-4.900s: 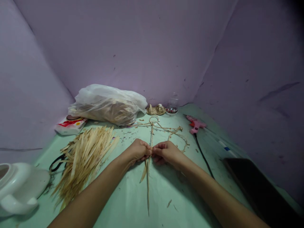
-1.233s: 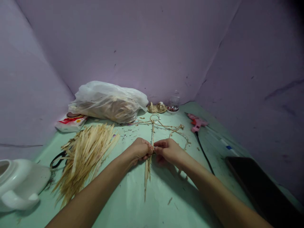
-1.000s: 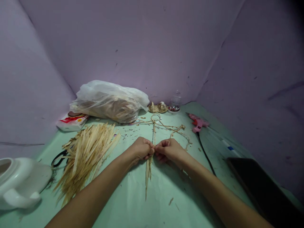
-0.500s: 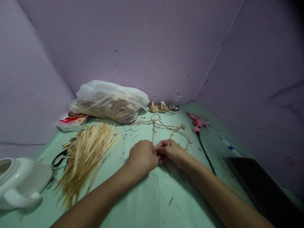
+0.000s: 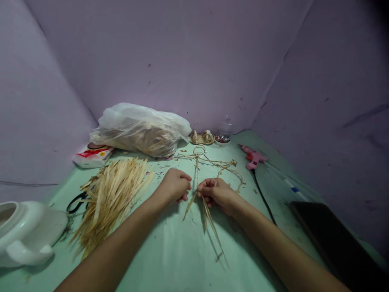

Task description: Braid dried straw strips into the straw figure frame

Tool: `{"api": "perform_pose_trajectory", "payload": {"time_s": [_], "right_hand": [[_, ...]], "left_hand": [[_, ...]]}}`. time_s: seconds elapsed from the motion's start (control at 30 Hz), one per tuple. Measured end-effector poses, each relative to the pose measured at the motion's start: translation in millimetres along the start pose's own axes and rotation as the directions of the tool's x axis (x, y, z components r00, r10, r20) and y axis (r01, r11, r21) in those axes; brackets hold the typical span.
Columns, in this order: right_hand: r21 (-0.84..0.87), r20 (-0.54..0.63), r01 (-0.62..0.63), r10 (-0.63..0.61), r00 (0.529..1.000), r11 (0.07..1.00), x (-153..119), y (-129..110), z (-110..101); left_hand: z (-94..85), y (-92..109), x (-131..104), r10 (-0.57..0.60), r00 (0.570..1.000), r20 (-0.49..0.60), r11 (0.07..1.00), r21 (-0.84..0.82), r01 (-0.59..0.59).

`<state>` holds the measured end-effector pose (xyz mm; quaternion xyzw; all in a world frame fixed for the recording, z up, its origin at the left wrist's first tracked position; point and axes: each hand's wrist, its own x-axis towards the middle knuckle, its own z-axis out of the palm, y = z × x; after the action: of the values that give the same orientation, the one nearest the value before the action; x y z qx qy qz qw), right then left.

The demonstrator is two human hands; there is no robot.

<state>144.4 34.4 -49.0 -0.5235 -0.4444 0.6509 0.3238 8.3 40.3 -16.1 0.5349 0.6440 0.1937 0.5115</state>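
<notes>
Pinching the near end of a thin braided cord (image 5: 197, 168), the right hand (image 5: 216, 194) has its thumb and fingertips together at the point where the plait splits into loose strips. One strip (image 5: 189, 207) slants near and left from the fingers; longer strips (image 5: 212, 221) trail near and right over the pale green surface (image 5: 170, 259). The left hand (image 5: 174, 185) is just left of the cord, apart from it, with fingers loosely curled and nothing visible in its grasp.

Away from the hands, the cord runs straight to the far side, meeting a small curved loop (image 5: 199, 148). Thinner cords spread left and right from there, and a curved length (image 5: 240, 178) lies beyond the right hand.

To the left lies a bundle of dry, straw-coloured strips (image 5: 114, 198), with a black loop (image 5: 75, 202) partly under it and a white vessel (image 5: 27, 235) farther left, cut off by the view's edge. At the far left, a translucent plastic bag (image 5: 136, 132) sits beside a red-and-white box (image 5: 93, 158). A woven piece (image 5: 202, 138) and a small container of beads (image 5: 223, 139) stand against the far wall (image 5: 176, 61). On the right are a pink glue gun (image 5: 255, 157), its black cable (image 5: 263, 197) and a dark flat slab (image 5: 334, 243).
</notes>
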Motion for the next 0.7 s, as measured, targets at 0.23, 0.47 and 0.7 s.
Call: {"api": "perform_pose_trajectory", "payload": {"time_s": [0.23,0.47,0.7], "right_hand": [[-0.030,0.058,0.024,-0.023,0.998,0.999,1.5,1.2,-5.0],[-0.345,0.089,0.145,-0.121,0.989,0.927,3.3,4.9,-9.9],[-0.766,0.121,0.361,-0.433,0.893,0.531,-7.7,-2.1,-8.8]], "left_hand": [[12.2,-5.8,2.0,-0.002,0.952,0.306,0.947,-0.305,0.100],[17.5,-17.3,12.8,0.044,0.998,0.049,0.999,0.028,-0.045],[19.6,-22.3,15.6,0.109,0.993,0.050,0.993,-0.050,-0.107]]}}
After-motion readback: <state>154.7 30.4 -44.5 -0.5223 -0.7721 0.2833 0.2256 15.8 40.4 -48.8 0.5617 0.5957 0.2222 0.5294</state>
